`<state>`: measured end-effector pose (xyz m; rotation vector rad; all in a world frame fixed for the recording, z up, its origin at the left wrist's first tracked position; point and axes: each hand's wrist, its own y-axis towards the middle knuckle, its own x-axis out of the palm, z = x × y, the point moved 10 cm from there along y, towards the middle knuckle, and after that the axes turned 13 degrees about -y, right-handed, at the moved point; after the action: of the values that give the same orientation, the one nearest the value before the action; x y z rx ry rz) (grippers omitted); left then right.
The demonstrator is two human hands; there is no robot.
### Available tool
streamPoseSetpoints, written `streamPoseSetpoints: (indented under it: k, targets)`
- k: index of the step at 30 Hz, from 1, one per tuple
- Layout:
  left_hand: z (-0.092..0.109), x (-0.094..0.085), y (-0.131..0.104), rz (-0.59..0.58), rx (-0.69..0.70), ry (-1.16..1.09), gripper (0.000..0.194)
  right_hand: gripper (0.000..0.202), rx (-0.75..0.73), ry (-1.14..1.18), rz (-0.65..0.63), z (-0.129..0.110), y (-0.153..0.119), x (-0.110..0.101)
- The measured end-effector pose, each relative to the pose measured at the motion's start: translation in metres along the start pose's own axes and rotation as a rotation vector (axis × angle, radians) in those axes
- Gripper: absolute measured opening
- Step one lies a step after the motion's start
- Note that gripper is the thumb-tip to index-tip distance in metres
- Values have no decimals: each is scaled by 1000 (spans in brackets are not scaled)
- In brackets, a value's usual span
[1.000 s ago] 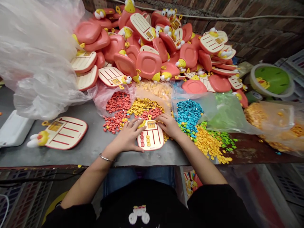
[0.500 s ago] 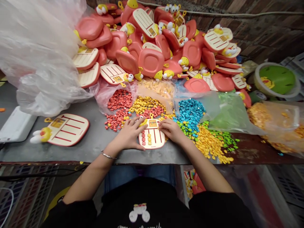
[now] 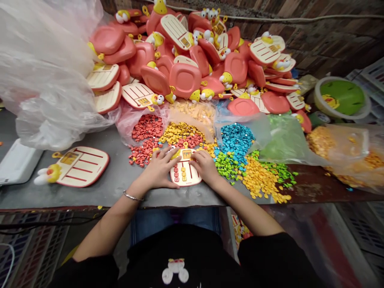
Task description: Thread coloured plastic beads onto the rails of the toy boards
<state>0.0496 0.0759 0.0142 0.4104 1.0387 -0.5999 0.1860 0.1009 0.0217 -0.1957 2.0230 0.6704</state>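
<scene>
A small cream board (image 3: 186,179) with a red rim and grooves lies flat in front of me. Red pieces (image 3: 176,174) line its leftmost groove and yellow pieces (image 3: 184,174) the one beside it. My left hand (image 3: 162,168) is spread over the board's left edge and its top, holding it. At the right grooves, my right hand (image 3: 204,166) has its fingers pinched together over the board; whatever is between the fingertips is too small to make out.
Loose red (image 3: 141,154), blue (image 3: 237,138), green (image 3: 228,165) and yellow pieces (image 3: 262,180) spill from plastic bags behind the board. A pile of red-backed boards (image 3: 185,78) stands behind. Another board (image 3: 85,166) and a white device (image 3: 19,162) lie left.
My right hand has moved slightly inward and down over the board's right grooves. The whole view has shifted a little, so things appear further left.
</scene>
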Motion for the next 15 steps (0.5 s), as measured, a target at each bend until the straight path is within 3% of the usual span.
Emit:
streamPoseSetpoints:
  k: [7,15]
  targets:
    - [0,1,0,1,-1,5,103,4,76,-46,-16,-17,7,17]
    - [-1,2,0,-11,-11,-5,104,9,14,167,-29,-8,4,4]
